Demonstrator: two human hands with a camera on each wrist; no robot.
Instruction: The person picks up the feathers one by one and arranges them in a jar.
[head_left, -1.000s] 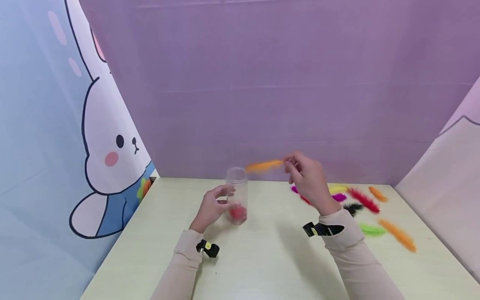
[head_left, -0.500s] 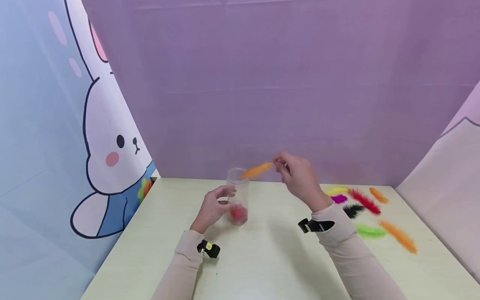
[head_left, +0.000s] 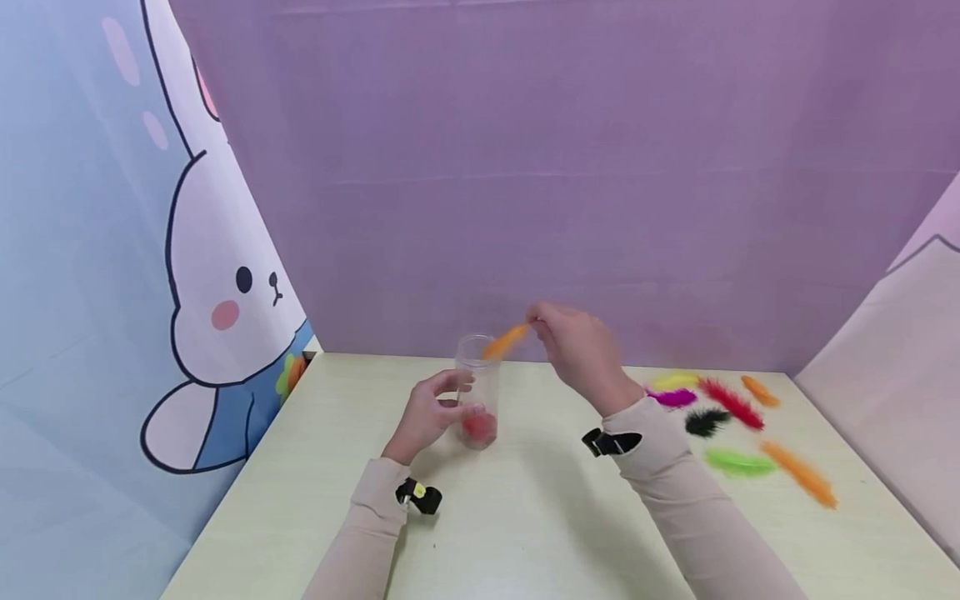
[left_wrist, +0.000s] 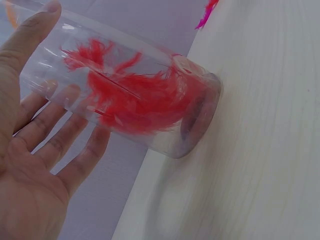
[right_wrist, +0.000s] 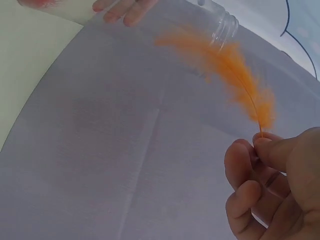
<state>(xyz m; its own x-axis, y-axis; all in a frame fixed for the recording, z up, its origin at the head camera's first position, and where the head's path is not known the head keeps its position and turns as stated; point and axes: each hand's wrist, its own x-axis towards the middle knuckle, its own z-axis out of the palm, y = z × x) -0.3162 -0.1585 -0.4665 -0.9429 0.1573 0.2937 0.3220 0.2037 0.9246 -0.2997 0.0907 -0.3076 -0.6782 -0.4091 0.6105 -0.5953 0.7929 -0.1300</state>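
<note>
A tall clear jar [head_left: 486,387] stands upright on the table, with red feathers [left_wrist: 145,97] bunched at its bottom. My left hand [head_left: 426,417] holds it from the left, thumb on one side and fingers on the other. Between thumb and forefinger, my right hand [head_left: 585,354] pinches an orange feather [right_wrist: 235,75] by the end of its quill. The feather slants down to the left, its fluffy tip at the jar's mouth. In the right wrist view the plume overlaps the jar's rim [right_wrist: 227,30]; whether it touches the rim I cannot tell.
Loose feathers lie on the right of the pale table [head_left: 480,533]: yellow [head_left: 675,382], magenta [head_left: 675,398], red [head_left: 731,404], black [head_left: 707,422], green [head_left: 738,462] and orange ones [head_left: 801,475]. A purple cloth [head_left: 525,167] hangs behind the table; a rabbit-print cloth [head_left: 217,275] is at left.
My right hand has moved left, bringing the orange feather from beside the jar to its mouth and tilting its tip downward. My left hand and the jar have stayed in place.
</note>
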